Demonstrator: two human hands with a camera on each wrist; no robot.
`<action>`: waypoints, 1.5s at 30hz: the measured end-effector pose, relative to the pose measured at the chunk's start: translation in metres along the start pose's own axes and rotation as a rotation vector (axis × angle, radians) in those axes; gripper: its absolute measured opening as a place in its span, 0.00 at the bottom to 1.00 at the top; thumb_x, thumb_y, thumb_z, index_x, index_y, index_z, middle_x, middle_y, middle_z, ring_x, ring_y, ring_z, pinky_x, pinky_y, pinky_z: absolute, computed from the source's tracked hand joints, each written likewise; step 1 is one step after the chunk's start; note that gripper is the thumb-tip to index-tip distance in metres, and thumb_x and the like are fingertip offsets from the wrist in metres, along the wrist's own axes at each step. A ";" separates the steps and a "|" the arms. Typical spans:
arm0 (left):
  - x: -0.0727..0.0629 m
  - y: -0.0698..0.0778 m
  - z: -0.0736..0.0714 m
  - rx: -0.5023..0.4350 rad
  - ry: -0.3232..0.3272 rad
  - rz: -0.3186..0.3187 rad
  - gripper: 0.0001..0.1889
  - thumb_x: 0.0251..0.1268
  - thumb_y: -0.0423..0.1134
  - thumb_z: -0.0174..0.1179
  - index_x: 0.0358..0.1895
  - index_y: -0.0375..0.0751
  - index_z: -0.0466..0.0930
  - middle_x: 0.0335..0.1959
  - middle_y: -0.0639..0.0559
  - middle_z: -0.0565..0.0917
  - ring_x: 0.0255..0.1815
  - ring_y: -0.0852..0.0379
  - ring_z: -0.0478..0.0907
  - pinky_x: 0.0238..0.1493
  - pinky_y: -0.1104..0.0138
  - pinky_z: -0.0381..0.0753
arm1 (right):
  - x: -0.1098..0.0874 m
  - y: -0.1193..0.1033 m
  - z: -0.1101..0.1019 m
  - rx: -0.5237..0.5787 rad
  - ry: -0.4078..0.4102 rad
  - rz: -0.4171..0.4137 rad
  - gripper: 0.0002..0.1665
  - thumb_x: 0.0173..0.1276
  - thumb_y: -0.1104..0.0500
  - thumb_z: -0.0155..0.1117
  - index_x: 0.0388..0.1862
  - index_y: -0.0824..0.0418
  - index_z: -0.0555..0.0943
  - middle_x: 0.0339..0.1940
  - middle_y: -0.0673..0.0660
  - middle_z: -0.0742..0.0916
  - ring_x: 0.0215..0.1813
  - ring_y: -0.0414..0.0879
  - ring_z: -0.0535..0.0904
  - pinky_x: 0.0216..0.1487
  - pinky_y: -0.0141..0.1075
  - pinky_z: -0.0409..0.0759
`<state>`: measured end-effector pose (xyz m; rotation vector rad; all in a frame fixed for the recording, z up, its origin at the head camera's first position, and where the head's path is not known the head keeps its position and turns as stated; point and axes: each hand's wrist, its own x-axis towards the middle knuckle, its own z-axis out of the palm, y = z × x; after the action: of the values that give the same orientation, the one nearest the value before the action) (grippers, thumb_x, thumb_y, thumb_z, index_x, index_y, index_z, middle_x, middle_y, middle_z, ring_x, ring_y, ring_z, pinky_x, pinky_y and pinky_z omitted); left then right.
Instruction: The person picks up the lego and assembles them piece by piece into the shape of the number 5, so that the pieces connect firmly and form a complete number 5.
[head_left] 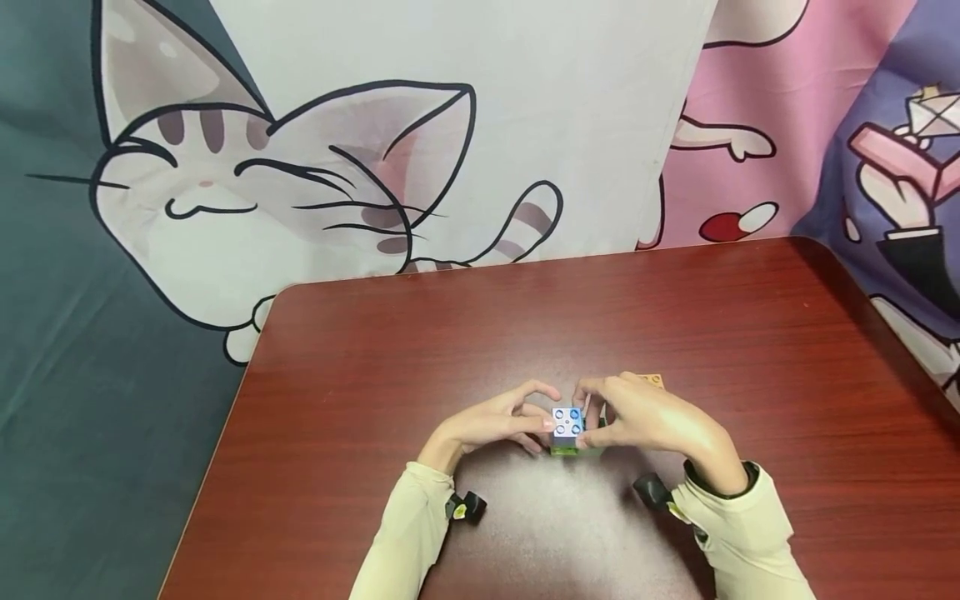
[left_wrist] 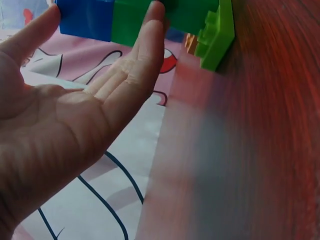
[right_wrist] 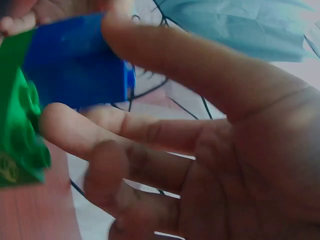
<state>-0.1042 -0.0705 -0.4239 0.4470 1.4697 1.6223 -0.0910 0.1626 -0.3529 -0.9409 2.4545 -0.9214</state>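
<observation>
The right hand [head_left: 645, 414] is pinching the blue block [right_wrist: 77, 65], while the left hand [head_left: 504, 422] is bracing with fairly straight fingers, its thumb touching the blue side and a fingertip touching the green block [left_wrist: 127, 25]. The blue block is sitting atop the green, above a light green base [left_wrist: 220, 37] on the table [head_left: 337, 358]. Ideally, both hands are keeping it square, pressing straight down without tipping the stack.
</observation>
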 end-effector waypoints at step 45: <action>-0.001 0.001 0.001 0.038 0.005 -0.029 0.24 0.71 0.42 0.49 0.66 0.38 0.60 0.48 0.42 0.77 0.50 0.41 0.76 0.47 0.49 0.77 | -0.005 0.102 -0.009 -0.212 0.096 0.395 0.22 0.34 0.67 0.71 0.33 0.64 0.75 0.28 0.57 0.75 0.34 0.55 0.69 0.36 0.46 0.68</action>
<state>-0.1029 -0.0708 -0.4225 0.4410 1.5062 1.5762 -0.1396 0.2280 -0.4156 -0.4489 2.7207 -0.5912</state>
